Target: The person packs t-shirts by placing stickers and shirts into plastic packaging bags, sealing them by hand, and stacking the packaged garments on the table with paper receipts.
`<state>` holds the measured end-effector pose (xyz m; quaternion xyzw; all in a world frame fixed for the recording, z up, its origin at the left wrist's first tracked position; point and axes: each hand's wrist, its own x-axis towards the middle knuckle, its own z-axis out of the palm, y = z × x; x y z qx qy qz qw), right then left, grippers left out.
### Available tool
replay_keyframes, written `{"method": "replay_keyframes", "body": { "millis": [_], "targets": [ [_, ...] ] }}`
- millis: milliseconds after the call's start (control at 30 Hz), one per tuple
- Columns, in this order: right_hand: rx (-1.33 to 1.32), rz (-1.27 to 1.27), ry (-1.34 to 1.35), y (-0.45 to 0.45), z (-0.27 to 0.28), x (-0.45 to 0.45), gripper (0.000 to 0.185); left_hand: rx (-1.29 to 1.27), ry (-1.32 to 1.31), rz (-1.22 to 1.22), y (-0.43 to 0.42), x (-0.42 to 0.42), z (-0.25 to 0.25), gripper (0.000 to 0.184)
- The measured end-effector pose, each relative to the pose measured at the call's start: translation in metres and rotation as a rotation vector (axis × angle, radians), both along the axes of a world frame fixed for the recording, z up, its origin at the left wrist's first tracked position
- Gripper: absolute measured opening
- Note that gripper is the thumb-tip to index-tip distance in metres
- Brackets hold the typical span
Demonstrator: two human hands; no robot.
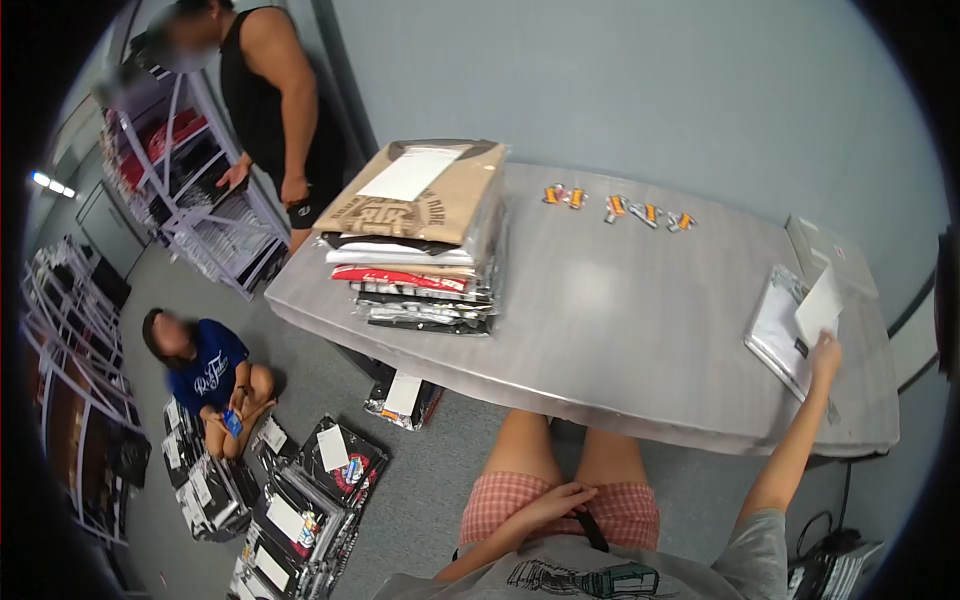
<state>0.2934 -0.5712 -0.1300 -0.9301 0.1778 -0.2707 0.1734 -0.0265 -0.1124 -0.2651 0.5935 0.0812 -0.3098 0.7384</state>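
Note:
My right hand (826, 352), at the right end of the table, is closed on a white paper sheet (820, 303). The sheet is raised above a clear plastic-wrapped white garment pack (770, 325) lying flat on the table. My left hand (562, 502) rests on my lap with its fingers stretched out, close to a black strap (592, 530); it appears to hold nothing. Left of the middle of the table stands a tall stack of bagged folded shirts (420, 205). Its top shirt is tan, with a white paper (412, 174) lying on it.
Several small orange-and-silver packets (617, 208) lie along the back of the grey table (600, 330). A grey box (835, 255) is at the far right corner. Bagged shirts (290, 520) cover floor at left. One person (210, 365) sits there; another (280, 90) stands by shelves.

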Motion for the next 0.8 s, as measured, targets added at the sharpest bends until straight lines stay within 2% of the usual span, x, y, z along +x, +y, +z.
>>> {"method": "replay_keyframes", "body": {
  "millis": [33,67,133,167,233,267,333,367,400,433,467,533,600,667,700,767,800],
  "targets": [
    [-0.079,0.074,0.220,-0.028,-0.029,0.025,0.025,-0.003,-0.013,0.025,-0.002,0.002,-0.003,0.043],
    [-0.084,0.100,0.209,-0.007,-0.017,0.023,0.025,-0.041,0.056,0.024,-0.003,0.004,-0.005,0.042],
    [-0.177,-0.251,0.335,0.067,0.027,-0.013,0.034,-0.137,0.126,0.038,0.000,0.005,-0.010,0.040],
    [-0.184,-0.222,0.329,0.092,0.040,-0.014,0.034,-0.142,0.121,0.066,0.003,0.008,-0.015,0.040],
    [-0.289,-0.050,0.078,0.140,0.059,-0.012,0.039,-0.471,0.181,0.081,0.007,0.010,-0.024,0.040],
    [-0.315,0.185,-0.114,0.172,0.065,-0.009,0.043,-0.469,0.181,0.092,0.007,0.010,-0.022,0.040],
    [-0.165,0.683,-0.322,0.284,0.112,-0.050,0.042,-0.444,0.212,0.141,0.006,0.014,-0.016,0.043],
    [-0.033,0.946,-0.240,0.332,0.136,-0.072,0.044,-0.436,0.212,0.149,0.006,0.016,-0.018,0.043],
    [0.017,1.085,-0.218,0.376,0.152,-0.094,0.045,-0.470,0.200,0.137,0.005,0.015,-0.024,0.043],
    [0.046,1.269,-0.168,0.412,0.164,-0.105,0.047,-0.503,0.187,0.125,0.004,0.015,-0.031,0.044],
    [-0.014,1.374,-0.227,0.445,0.173,-0.114,0.051,-0.496,0.191,0.133,0.002,0.015,-0.040,0.044],
    [-0.116,1.513,-0.262,0.510,0.183,-0.108,0.064,-0.500,0.198,0.137,0.003,0.014,-0.038,0.044],
    [-0.203,1.579,-0.165,0.569,0.193,-0.097,0.079,-0.506,0.205,0.136,0.003,0.013,-0.036,0.044],
    [-0.201,1.546,0.169,0.610,0.200,-0.089,0.084,-0.477,0.221,0.152,0.003,0.013,-0.034,0.042],
    [-0.195,1.553,0.165,0.620,0.201,-0.086,0.084,-0.471,0.222,0.159,0.003,0.012,-0.034,0.042],
    [-0.463,1.491,0.234,0.636,0.200,-0.081,0.085,-0.535,0.211,0.169,0.005,0.010,-0.035,0.041],
    [-0.493,1.479,0.192,0.637,0.199,-0.083,0.070,-0.533,0.206,0.173,0.008,0.009,-0.035,0.041]
  ]
}}
